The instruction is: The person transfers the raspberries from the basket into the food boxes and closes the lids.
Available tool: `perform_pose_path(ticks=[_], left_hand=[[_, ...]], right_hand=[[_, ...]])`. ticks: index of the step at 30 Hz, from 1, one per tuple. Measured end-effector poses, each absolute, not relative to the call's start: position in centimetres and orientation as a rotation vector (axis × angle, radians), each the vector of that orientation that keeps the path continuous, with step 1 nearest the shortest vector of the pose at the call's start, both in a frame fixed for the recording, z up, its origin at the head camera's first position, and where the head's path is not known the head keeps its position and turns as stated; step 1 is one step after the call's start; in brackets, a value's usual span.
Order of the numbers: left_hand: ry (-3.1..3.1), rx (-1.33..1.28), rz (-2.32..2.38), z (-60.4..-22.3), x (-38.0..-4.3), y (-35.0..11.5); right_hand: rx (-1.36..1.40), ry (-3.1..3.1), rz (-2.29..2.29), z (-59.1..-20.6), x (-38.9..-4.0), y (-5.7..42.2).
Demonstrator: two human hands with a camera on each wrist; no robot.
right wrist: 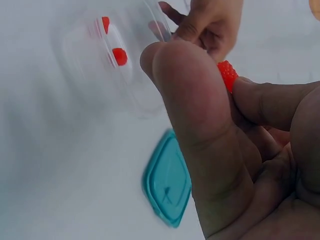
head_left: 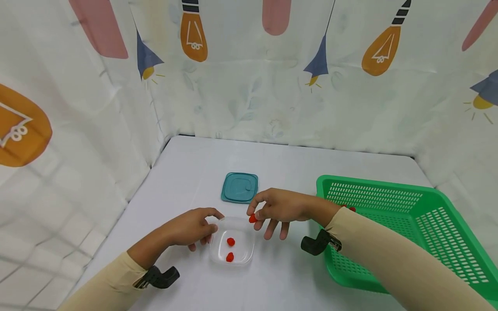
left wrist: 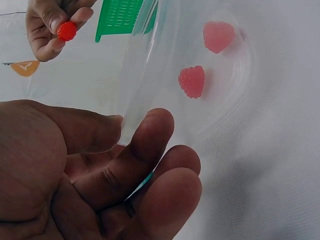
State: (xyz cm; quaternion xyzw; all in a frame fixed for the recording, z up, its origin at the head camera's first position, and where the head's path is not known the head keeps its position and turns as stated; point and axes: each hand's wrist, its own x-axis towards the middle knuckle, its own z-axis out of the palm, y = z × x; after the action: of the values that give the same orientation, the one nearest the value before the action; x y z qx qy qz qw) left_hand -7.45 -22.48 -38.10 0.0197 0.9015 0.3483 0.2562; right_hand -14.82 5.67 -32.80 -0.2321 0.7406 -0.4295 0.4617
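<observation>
Between the thumb and fingertips of my right hand (head_left: 285,206) is a red raspberry (head_left: 253,218), held by the right rim of a clear plastic container (head_left: 243,259). The right wrist view shows the same raspberry (right wrist: 228,75) at the thumb tip. My left hand (head_left: 192,228) grips the container at its back left corner, thumb and index finger on the rim. Inside the container lie two more raspberries, one nearer the middle (head_left: 231,242) and one toward the front (head_left: 230,257). Both show through the clear wall (left wrist: 150,65) in the left wrist view.
A teal square lid (head_left: 240,187) lies flat on the white table (head_left: 186,172) behind the container. To the right stands a large green basket (head_left: 389,183) with a few red pieces (head_left: 352,209) inside, partly hidden by the right arm. A printed curtain (head_left: 249,99) hangs behind the table.
</observation>
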Motion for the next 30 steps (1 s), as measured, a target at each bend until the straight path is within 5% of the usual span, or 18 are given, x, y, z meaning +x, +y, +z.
perform_pose_path(ticks=[15, 30], left_hand=[[2.442, 0.05, 0.951, -38.1, -7.4, -22.6], [2.452, 0.057, 0.938, -38.0, -7.3, -22.6]], right_hand=[[-0.608, 1.826, -1.002, -33.0, -14.0, 4.7], [-0.529, 1.928, -1.052, -30.5, -15.1, 9.8]])
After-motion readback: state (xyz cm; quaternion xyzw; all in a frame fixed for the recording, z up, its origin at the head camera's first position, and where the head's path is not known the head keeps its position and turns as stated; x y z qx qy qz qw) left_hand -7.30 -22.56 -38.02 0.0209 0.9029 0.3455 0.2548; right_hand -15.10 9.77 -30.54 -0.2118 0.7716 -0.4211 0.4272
